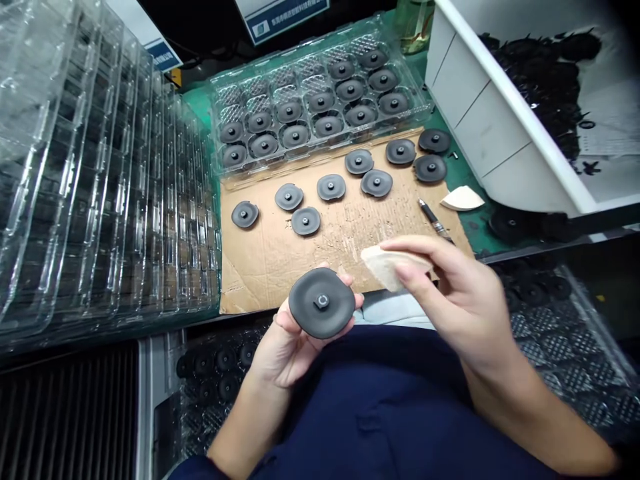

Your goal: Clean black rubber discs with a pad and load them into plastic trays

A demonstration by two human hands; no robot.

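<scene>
In front of my body, my left hand (295, 340) grips a black dish-shaped plastic part (335, 317) by its edge, its small central stub facing up. To the right and slightly above, my right hand (460, 287) pinches a cream wedge-shaped sponge (387, 267) between thumb and fingers. The sponge is apart from the black part. Several matching black parts (331, 188) lie on the cardboard sheet (260, 273) beyond my hands. A pen-like tool (431, 217) rests on the cardboard near my right hand. A second cream wedge (463, 198) lies to its right.
A clear blister tray (320, 143), partly filled with black parts, sits behind the cardboard on the green table (200, 110). Tall stacked clear trays (100, 167) rise on the left. A white bin (515, 107) with dark pieces stands at right. More filled trays (565, 347) lie below the table.
</scene>
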